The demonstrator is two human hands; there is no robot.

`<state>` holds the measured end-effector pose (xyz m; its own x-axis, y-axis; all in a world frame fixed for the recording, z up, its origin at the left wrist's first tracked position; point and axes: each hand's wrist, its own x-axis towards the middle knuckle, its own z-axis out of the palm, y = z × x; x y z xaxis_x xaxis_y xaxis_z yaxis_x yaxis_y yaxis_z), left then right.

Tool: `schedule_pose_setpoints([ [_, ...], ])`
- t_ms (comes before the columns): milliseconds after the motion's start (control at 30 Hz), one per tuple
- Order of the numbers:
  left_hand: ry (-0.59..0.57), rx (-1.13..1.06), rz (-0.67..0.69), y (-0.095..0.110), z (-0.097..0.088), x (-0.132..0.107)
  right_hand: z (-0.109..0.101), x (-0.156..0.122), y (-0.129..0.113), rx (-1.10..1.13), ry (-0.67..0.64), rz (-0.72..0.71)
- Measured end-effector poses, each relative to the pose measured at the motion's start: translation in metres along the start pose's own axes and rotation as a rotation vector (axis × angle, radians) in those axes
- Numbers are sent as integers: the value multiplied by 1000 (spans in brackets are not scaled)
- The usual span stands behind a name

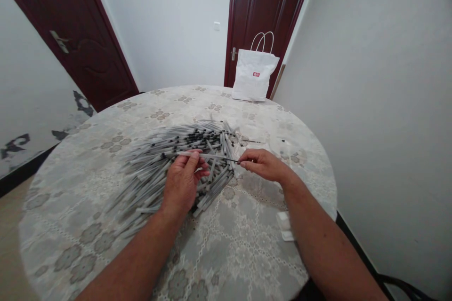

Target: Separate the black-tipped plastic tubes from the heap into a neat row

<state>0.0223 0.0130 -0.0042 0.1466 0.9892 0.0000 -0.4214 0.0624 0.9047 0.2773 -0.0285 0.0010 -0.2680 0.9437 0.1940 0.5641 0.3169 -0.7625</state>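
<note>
A large pile of thin, pale grey tubes with black ends (148, 176) lies across the middle of the table. Above it, my left hand (183, 178) pinches one slender pale tube (212, 155) between thumb and fingers, holding it nearly level. At that tube's right end is a thin dark rod (231, 160); whether it sits inside the tube is too small to tell. My right hand (259, 162) is closed, its fingertips pinching the rod's far end. Beyond the right hand, another thin dark rod (251, 140) rests on the cloth, and a small black piece (283, 140) lies farther right.
The round table has a patterned lace-like tablecloth (240, 244). A white paper bag (254, 75) stands at its far edge. A small white object (285, 225) lies beside my right forearm. Walls and two dark red doors (270, 4) surround the table.
</note>
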Motion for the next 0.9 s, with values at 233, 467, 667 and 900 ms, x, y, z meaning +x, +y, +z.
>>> schedule_pose_setpoints([
  [233, 65, 63, 59, -4, 2, -1, -7, -2, 5, -371, 57, -93],
  [467, 124, 59, 96, -1, -1, 3, -18, -1, 29, -1025, 303, 595],
  [667, 83, 101, 49, 1, 4, -4, -1, 15, 35, -1073, 295, 795],
  [900, 70, 74, 43, 0, 6, -5, 7, 21, 49, -1111, 311, 759],
])
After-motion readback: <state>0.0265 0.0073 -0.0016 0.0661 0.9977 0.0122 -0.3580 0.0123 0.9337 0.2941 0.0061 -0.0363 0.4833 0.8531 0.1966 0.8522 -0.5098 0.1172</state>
